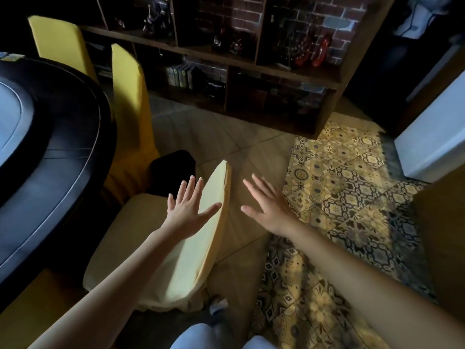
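Both hands are open with fingers straight and spread, holding nothing. The left hand (187, 207) hangs over the seat side of the yellow-covered chair (198, 248), its thumb crossing the backrest's face, though whether it touches the cloth cannot be told. The right hand (266, 205) hovers just beyond the backrest's other side, above the bare floor (241, 132). The chair stands on plain floor tiles, close in front of the person's knees, between the curved edge of the dark desk (57, 159) on the left and the edge of the patterned tiles (339, 197) on the right. Its backrest shows almost edge-on. The long line of the top edge runs away from the person toward the shelf unit (251, 64), and the seat faces left toward the desk. The cover looks like soft, loose cloth that would likely slide or bunch over a stiff frame, so the chair should handle as rigid and moderately heavy. The surest hold is probably on the backrest's top edge, one hand on each face, squeezing through the fabric. A black object (173, 172) sits past the seat. Farther off, two more yellow chairs (130, 102) stand by the desk.
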The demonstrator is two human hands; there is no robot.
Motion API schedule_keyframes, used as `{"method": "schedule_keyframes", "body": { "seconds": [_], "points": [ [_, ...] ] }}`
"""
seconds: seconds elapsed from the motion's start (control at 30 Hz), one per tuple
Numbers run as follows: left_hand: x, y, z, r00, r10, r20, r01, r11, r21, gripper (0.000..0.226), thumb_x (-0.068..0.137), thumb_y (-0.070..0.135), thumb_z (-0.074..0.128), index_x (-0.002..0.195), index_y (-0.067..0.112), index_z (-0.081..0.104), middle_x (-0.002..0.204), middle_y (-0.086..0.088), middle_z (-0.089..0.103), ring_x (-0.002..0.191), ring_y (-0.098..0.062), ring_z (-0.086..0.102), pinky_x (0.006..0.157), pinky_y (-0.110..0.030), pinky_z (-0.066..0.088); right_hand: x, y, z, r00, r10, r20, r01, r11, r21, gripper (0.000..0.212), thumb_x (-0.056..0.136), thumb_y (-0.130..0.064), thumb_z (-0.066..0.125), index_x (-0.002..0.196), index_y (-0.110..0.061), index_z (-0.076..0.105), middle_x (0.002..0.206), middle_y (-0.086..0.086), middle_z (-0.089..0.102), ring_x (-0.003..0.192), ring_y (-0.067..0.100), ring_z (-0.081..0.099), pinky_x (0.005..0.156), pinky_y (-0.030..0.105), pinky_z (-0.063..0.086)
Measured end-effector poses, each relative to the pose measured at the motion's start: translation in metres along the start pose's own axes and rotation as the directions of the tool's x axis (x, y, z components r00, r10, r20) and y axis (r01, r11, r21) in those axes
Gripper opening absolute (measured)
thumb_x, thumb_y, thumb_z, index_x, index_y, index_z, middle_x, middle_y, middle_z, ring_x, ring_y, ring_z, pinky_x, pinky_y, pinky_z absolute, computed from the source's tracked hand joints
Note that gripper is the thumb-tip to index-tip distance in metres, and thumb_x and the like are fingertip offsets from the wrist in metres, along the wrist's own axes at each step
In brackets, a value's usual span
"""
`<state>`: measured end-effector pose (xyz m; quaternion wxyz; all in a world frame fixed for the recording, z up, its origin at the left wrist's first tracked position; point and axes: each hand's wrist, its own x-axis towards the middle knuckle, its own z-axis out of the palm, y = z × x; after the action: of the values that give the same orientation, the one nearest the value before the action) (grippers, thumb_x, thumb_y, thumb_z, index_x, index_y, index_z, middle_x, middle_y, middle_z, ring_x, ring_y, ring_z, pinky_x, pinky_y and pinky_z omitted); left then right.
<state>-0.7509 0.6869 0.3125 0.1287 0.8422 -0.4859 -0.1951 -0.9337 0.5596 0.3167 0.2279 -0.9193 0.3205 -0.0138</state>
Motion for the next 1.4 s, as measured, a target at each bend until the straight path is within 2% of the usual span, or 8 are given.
{"method": "schedule_keyframes", "body": {
  "seconds": [0.2,0.4,0.57,0.8,0.93,1.03,1.23,1.4],
  "points": [
    [0.059,0.008,-0.002,0.999,-0.049,-0.005,0.049,0.999,-0.014,0.095,0.070,0.075,0.017,0.148,0.029,-0.010,0.156,0.003,-0.021,0.142,-0.019,-0.024,0.111,-0.045,-0.019,0.072,0.023,-0.025,0.992,-0.107,0.067,0.111,0.992,-0.064,0.071,0.093,-0.057,0.038,0.151,-0.033,0.005,0.160,-0.008,-0.010,0.146,0.013,-0.015,0.116,0.049,-0.003],
    [0.072,0.001,-0.003,0.992,-0.128,-0.002,0.128,0.991,-0.027,0.095,0.072,0.077,0.018,0.149,0.029,-0.010,0.156,0.004,-0.021,0.142,-0.017,-0.024,0.111,-0.044,-0.018,0.121,0.034,-0.021,0.954,-0.221,0.201,0.238,0.969,-0.069,0.077,0.090,-0.063,0.039,0.151,-0.034,0.004,0.160,-0.008,-0.012,0.145,0.014,-0.017,0.116,0.052,-0.004],
    [0.060,-0.018,0.003,0.957,-0.283,0.062,0.286,0.956,-0.060,0.103,0.069,0.085,0.019,0.149,0.027,-0.011,0.156,0.004,-0.022,0.142,-0.017,-0.023,0.116,-0.047,-0.014,0.162,0.028,-0.013,0.881,-0.336,0.332,0.369,0.929,-0.037,0.081,0.086,-0.063,0.050,0.151,-0.036,0.009,0.160,-0.009,-0.010,0.145,0.012,-0.017,0.117,0.053,-0.005],
    [0.019,-0.019,0.038,0.905,-0.411,0.111,0.425,0.888,-0.177,0.121,0.047,0.100,0.014,0.146,0.036,-0.015,0.147,0.014,-0.030,0.134,-0.011,-0.032,0.110,-0.042,-0.020,0.200,0.019,-0.014,0.697,-0.431,0.574,0.582,0.807,-0.101,0.085,0.080,-0.066,0.053,0.150,-0.035,0.016,0.161,-0.006,-0.007,0.146,0.017,-0.013,0.115,0.062,0.001],
    [-0.010,-0.008,0.066,0.835,-0.514,0.196,0.548,0.812,-0.202,0.126,0.041,0.102,0.018,0.147,0.038,-0.010,0.155,0.013,-0.018,0.142,-0.011,-0.021,0.116,-0.044,-0.011,0.214,0.029,-0.004,0.623,-0.453,0.637,0.652,0.751,-0.103,0.086,0.076,-0.072,0.054,0.148,-0.036,0.023,0.161,-0.005,0.000,0.147,0.018,-0.009,0.114,0.063,0.003],
    [-0.030,0.004,0.082,0.752,-0.629,0.197,0.659,0.709,-0.253,0.127,0.037,0.103,0.016,0.147,0.041,0.002,0.159,0.010,0.000,0.146,-0.012,-0.007,0.118,-0.045,-0.001,0.221,0.034,0.001,0.591,-0.494,0.638,0.693,0.716,-0.088,0.074,0.075,-0.072,0.054,0.139,-0.036,0.041,0.159,-0.004,0.013,0.147,0.019,0.000,0.115,0.061,0.007],
    [-0.038,0.033,0.093,0.504,-0.835,-0.222,0.783,0.550,-0.290,0.121,0.039,0.103,0.019,0.139,0.039,0.038,0.145,0.016,0.042,0.139,-0.004,0.029,0.117,-0.047,0.012,0.231,0.037,0.001,0.545,-0.593,0.593,0.787,0.605,-0.118,0.071,0.072,-0.079,0.044,0.119,-0.027,0.058,0.134,-0.008,0.051,0.133,0.013,0.036,0.111,0.055,0.029],
    [-0.032,0.036,0.093,0.440,-0.840,-0.317,0.793,0.529,-0.303,0.107,0.043,0.100,0.028,0.126,0.039,0.056,0.132,0.013,0.057,0.134,-0.008,0.040,0.113,-0.050,0.017,0.240,0.036,0.001,0.517,-0.641,0.568,0.824,0.552,-0.127,0.098,0.053,-0.092,0.015,0.111,-0.028,0.060,0.119,-0.008,0.057,0.118,0.011,0.046,0.099,0.045,0.042]
  ]
}}
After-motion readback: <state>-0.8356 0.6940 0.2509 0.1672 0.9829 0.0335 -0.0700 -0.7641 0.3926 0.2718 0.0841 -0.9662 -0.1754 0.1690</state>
